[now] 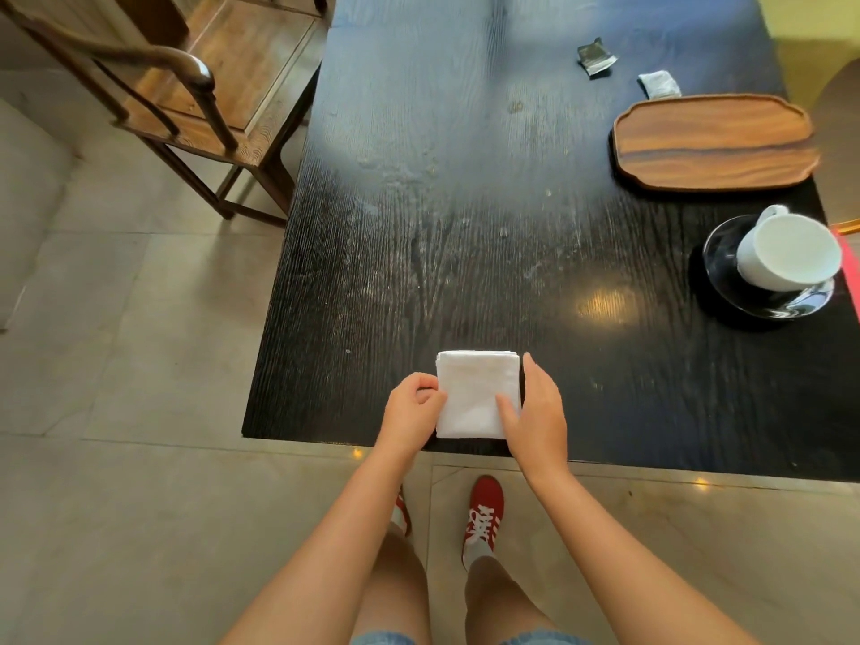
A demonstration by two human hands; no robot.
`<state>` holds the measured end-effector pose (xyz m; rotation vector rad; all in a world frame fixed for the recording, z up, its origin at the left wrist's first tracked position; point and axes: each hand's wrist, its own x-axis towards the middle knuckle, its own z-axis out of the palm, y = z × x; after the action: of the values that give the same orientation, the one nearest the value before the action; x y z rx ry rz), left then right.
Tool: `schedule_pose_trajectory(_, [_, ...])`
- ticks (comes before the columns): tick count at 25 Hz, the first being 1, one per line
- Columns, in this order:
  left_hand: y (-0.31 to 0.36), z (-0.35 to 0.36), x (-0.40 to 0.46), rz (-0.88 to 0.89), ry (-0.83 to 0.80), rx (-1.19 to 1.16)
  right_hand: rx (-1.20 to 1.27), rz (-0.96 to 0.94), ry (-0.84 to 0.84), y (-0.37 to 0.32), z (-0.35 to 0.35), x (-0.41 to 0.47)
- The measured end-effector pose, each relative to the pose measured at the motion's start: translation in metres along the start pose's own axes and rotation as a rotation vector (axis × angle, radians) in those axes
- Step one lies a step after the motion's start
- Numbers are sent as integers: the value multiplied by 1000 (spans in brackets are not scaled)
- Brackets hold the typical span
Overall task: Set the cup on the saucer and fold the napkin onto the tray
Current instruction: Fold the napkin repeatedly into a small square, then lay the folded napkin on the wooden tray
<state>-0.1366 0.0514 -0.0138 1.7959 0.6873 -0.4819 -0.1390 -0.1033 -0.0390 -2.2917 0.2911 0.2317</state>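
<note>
Dark, strongly grained wood forms the table (pixel 465 235), which stands on a pale tiled floor (pixel 116 365) with a brown wooden chair (pixel 195 100) at its far left corner. Near the table's front edge lies the white napkin (pixel 477 393), folded into a thick, neat rectangle and flat on the wood. The person's left hand (pixel 412 412) sits at the napkin's left edge with its fingers curled in, pinching that edge between thumb and fingertips. The right hand (pixel 537 407) lies along the napkin's right side, its fingers straight and relaxed, the thumb pressing down on the cloth near the lower right corner. Well apart from the napkin, at the table's right edge, the white cup (pixel 786 249) stands on the glossy black saucer (pixel 726 272), its handle pointing away from the person. Beyond it, further back on the right, rests the oval wooden tray (pixel 712 142), with nothing on it. Behind the tray lie a small torn dark wrapper (pixel 595 58) and a small pale packet (pixel 658 83). Below the table edge, red shoes (pixel 484 514) with white stripes show on the floor.
</note>
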Motion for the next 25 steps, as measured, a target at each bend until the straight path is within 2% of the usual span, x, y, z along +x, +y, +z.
schedule_pose_trajectory(3, [2,-4,-5,-32,-86,-168,231,202,-23,-5,-11,0])
schedule_pose_trajectory(9, [3,-15,-15,-64,-198,-315,610,564,-344,-7,-34,5])
schedule_pose_trajectory(12, [6,-18,-21,-78,-195,-307,576,581,-340,-9,-44,7])
schedule_pose_trajectory(18, [40,-1,-33,-46,-28,-261,632,519,-248,-18,-79,8])
schedule_pose_trajectory(25, [68,29,-43,-67,-14,-238,597,485,-185,-17,-125,12])
